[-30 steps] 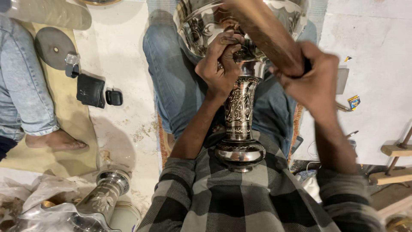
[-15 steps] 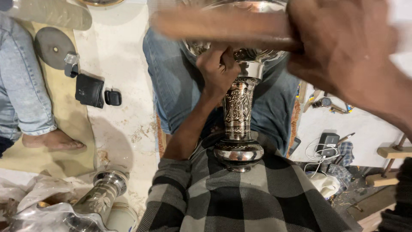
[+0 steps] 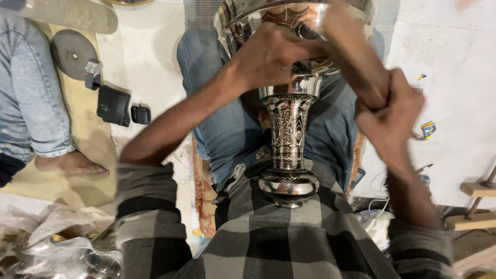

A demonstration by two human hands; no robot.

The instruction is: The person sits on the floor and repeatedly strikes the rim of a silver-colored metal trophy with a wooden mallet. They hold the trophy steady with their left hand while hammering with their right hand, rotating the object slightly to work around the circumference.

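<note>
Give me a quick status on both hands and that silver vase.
Left hand gripping the engraved silver vase at its bowl. Right hand clamped on a wooden stick against the rim. Vase foot braced on the checked shirt. Nothing blocking.

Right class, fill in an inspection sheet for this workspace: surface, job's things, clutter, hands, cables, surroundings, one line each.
Surface: pale floor, with a tan mat at the side.
Job's things: engraved metal vase lying along the lap, base against the checked shirt; brown stick, blurred.
Clutter: grey disc, black case, small black box, crumpled plastic with metal parts.
Hands: left hand gripping the vase near its bowl; right hand closed round the stick.
Cables: white cord on the floor, partly hidden.
Surroundings: another person's jeans leg and bare foot; wooden pieces.
</note>
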